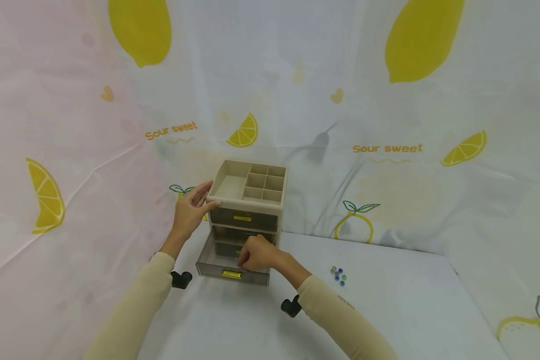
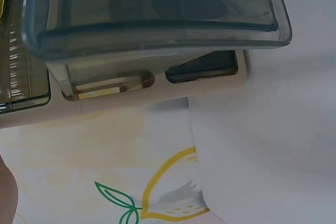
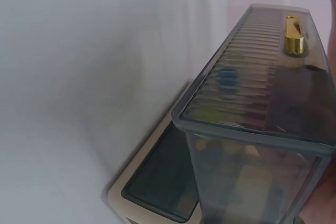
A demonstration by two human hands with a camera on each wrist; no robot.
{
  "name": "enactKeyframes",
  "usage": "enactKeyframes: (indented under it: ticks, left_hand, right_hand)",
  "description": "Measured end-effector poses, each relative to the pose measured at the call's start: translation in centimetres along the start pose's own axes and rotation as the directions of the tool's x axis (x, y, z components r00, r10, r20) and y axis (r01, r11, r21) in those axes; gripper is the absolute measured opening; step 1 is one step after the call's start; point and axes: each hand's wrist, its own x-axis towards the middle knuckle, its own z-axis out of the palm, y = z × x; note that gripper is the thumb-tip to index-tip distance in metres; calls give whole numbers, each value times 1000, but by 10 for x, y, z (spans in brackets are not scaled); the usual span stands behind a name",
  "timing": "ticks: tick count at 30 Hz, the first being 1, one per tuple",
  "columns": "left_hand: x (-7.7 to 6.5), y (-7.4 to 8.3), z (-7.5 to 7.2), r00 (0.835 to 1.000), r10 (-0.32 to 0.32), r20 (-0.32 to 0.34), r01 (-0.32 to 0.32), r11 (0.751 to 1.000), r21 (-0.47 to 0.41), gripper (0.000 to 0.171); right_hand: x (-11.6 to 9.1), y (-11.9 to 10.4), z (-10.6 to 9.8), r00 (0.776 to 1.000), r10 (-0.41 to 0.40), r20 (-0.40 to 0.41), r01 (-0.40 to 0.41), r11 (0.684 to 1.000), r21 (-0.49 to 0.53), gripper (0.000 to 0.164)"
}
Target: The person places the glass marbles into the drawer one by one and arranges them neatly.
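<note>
One beige plastic cabinet [image 1: 247,204] has one large compartment [image 1: 231,186] and six small compartments [image 1: 255,180] on top, and at least two smoky transparent drawers [image 1: 220,216], each with one shiny gold handle [image 1: 242,218]. Roughly six blue and green glass marbles [image 1: 342,283] lie clustered, too tiny for exact counting. Two large whole yellow lemons [image 1: 140,30], three yellow lemon slices [image 1: 45,196] and two orange "Sour sweet" inscriptions [image 1: 387,148] are printed.

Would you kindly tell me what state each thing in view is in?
Cabinet, upright.
Top tray, uncovered.
Top drawer, shut.
Middle drawer, pulled out.
Bottom drawer, shut.
Marbles, loose in a cluster on the table.
Left hand, touching the cabinet's upper left corner.
Right hand, fingers bent down at the middle drawer; whether it holds anything is hidden.
</note>
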Motion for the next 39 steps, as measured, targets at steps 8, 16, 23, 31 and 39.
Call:
enactKeyframes:
  ticks: [8, 16, 23, 31, 39]
  left_hand:
    - [0, 0, 2, 1000, 5, -2, -5, 1000, -2, 62]
    - [-2, -1, 2, 1000, 7, 7, -7, 1000, 15, 63]
    - [-3, 2, 0, 1000, 11, -2, -11, 1000, 23, 62]
    - [-2, 3, 2, 1000, 2, 6, -2, 1000, 30, 62]
    - [-3, 2, 0, 1000, -15, 14, 15, 999, 39, 63]
  right_hand:
    - [-17, 4, -10, 961, -88, -262, 106, 993, 55, 9]
    - [-42, 25, -22, 856, -78, -511, 117, 992, 43, 5]
    - [-63, 61, -26, 760, 5, -650, 80, 992, 101, 4]
    - [-96, 116, -13, 693, 139, -708, -90, 990, 107, 4]
    - [-125, 154, -3, 676, 226, -701, -266, 962, 53, 7]
